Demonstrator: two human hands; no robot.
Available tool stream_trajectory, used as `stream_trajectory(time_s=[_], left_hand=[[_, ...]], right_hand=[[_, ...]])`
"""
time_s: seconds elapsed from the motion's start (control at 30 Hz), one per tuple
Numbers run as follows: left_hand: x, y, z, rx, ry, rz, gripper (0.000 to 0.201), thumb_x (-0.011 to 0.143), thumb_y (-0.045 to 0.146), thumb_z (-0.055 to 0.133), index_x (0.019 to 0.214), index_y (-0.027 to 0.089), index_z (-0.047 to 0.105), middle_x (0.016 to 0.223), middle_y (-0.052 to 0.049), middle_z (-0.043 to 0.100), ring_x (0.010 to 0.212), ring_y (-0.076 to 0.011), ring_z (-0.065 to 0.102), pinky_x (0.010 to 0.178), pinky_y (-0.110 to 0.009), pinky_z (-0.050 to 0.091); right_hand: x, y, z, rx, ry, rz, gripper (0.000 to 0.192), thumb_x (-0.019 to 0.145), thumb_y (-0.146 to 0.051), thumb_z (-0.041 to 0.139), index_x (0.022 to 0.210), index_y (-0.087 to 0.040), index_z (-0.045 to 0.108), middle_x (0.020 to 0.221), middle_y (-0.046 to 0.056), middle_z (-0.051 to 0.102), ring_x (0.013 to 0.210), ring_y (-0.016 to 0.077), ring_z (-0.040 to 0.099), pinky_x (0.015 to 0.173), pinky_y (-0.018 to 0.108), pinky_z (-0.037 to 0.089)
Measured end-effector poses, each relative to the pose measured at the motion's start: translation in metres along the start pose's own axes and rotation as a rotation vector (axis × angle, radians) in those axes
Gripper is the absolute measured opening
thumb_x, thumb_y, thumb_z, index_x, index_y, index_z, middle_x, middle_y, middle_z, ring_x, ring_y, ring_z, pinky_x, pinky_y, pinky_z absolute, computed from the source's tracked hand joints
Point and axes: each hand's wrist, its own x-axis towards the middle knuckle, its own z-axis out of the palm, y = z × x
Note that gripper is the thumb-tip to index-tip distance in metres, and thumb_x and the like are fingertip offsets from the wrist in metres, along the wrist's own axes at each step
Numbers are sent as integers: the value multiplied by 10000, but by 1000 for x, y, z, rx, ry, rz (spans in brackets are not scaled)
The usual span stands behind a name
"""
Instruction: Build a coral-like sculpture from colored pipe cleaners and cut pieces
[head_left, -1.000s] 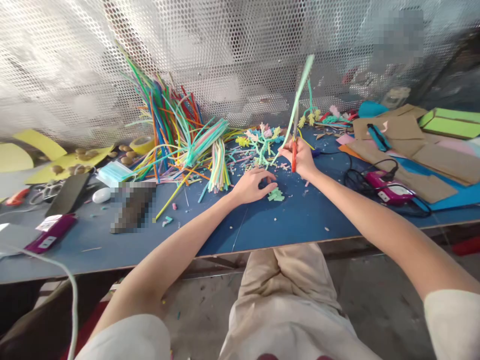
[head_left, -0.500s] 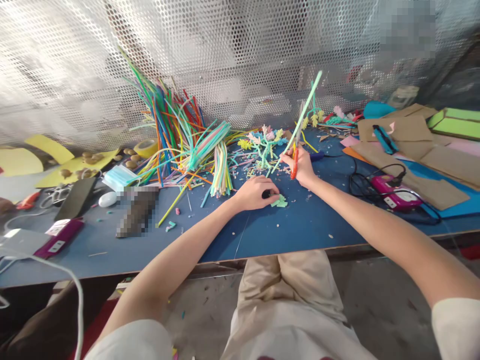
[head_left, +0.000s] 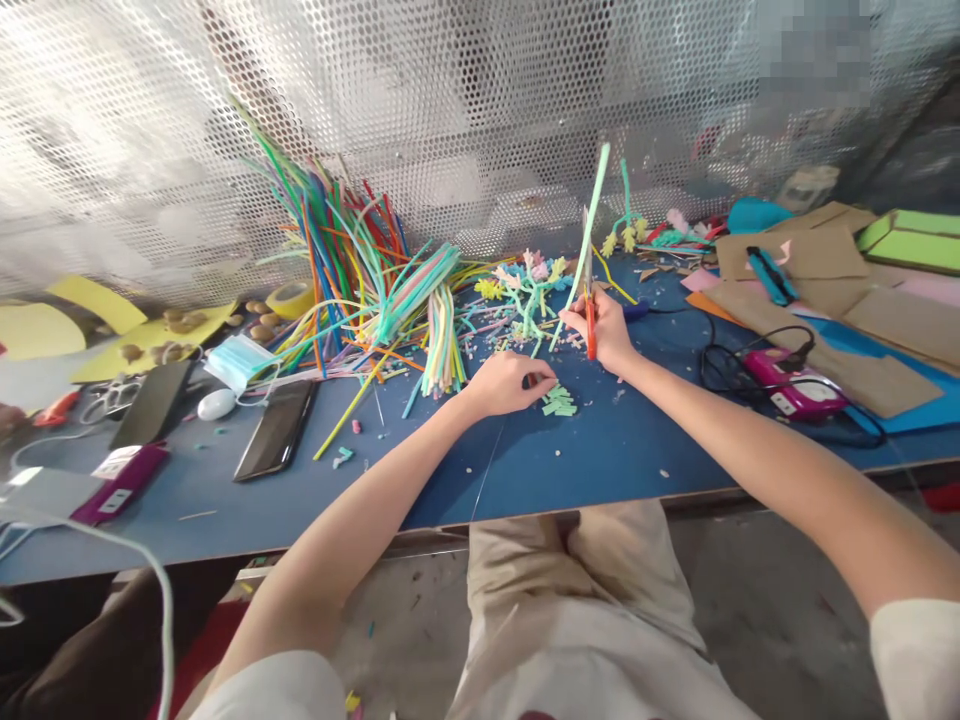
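Orange-handled scissors [head_left: 591, 328] sit in my right hand [head_left: 609, 328], blades pointing up and away. The same hand also grips a long light-green pipe cleaner [head_left: 592, 220] that rises nearly upright beside the blades. My left hand [head_left: 510, 384] rests on the blue table with its fingers curled and thumb and fingertips together. Those fingertips are at the edge of a small pile of short green cut pieces [head_left: 559, 403]; whether they pinch one is hidden. Just beyond my hands lies a branching pipe-cleaner piece [head_left: 531, 298] with green stems and pink and yellow tips.
Bundled colourful pipe cleaners [head_left: 442, 345] lie left of centre. A phone [head_left: 276, 430], a face mask [head_left: 238, 362] and a purple power strip [head_left: 124, 482] are further left. On the right are another purple power strip [head_left: 795, 385] with a black cable and cardboard sheets [head_left: 885, 365].
The pipe cleaner in my right hand has swung left and more upright, together with the scissors. My left fingertips have drawn back slightly, so more of the green cut pieces show.
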Motion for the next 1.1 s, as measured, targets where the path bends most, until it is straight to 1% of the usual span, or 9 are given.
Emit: stream_trajectory(time_s=[0.07, 0.2, 0.3, 0.37, 0.53, 0.63, 0.8, 0.97, 1.1], left_hand=[[1, 0, -1, -83, 61, -79, 218, 1010, 353, 585, 1010, 241, 772, 873, 5, 816, 776, -165, 755, 762, -275, 529], [7, -7, 2, -242, 353, -217, 217, 1012, 359, 595, 945, 215, 742, 893, -14, 819, 792, -166, 759, 768, -272, 561], [11, -16, 6, -386, 551, -286, 235, 1017, 420, 600, 1026, 205, 695, 964, -37, 821, 650, -131, 707, 659, -259, 556], [13, -20, 8, -507, 614, -320, 265, 1018, 454, 597, 1065, 199, 648, 1043, -61, 817, 551, -100, 656, 585, -251, 535], [11, -14, 10, -817, 510, -440, 379, 936, 541, 701, 1057, 182, 695, 1179, -103, 783, 664, -131, 726, 460, -209, 477], [9, -7, 10, -966, 446, -491, 455, 864, 583, 778, 1065, 180, 717, 1163, -101, 780, 770, -171, 763, 534, -225, 559], [6, -5, 9, -1146, 351, -484, 534, 803, 598, 839, 1071, 173, 657, 1133, -124, 788, 848, -220, 787, 662, -305, 641], [5, -8, 8, -1169, 305, -418, 506, 838, 555, 825, 1116, 172, 647, 1202, -150, 775, 888, -225, 794, 736, -337, 657], [6, -10, 9, -1142, 309, -417, 475, 832, 530, 832, 1080, 155, 679, 1137, -147, 790, 888, -231, 797, 752, -332, 655]], right_hand=[[0, 0, -1, 11, -1, -7, 453, 683, -488, 879, 824, -262, 513, 795, -7, 664, 688, 194, 641, 587, 363, 560], [-1, -2, -2, 42, -18, -40, 470, 697, -523, 876, 818, -266, 501, 800, -14, 687, 641, 169, 620, 599, 366, 565], [-2, -8, -1, 91, -27, -42, 515, 688, -560, 887, 813, -273, 479, 790, -26, 679, 591, 148, 578, 594, 371, 564], [-3, -14, 1, 129, -38, -40, 535, 678, -572, 895, 814, -273, 473, 789, -28, 664, 580, 141, 559, 580, 365, 549], [-10, -31, 9, 144, -67, -2, 527, 743, -599, 839, 836, -279, 429, 769, -26, 598, 599, 140, 531, 579, 348, 517], [-18, -37, 16, 113, -73, 19, 518, 791, -630, 788, 849, -282, 409, 733, -31, 555, 610, 149, 531, 607, 350, 520], [-26, -33, 24, 122, -90, -14, 562, 767, -689, 789, 878, -278, 422, 831, -13, 607, 600, 135, 515, 568, 333, 488], [-28, -29, 25, 59, -73, -64, 561, 760, -699, 793, 872, -279, 439, 866, 9, 623, 649, 156, 536, 598, 347, 496], [-28, -28, 24, 90, -78, -77, 551, 756, -676, 809, 865, -277, 444, 825, -8, 608, 591, 134, 485, 575, 345, 477]])
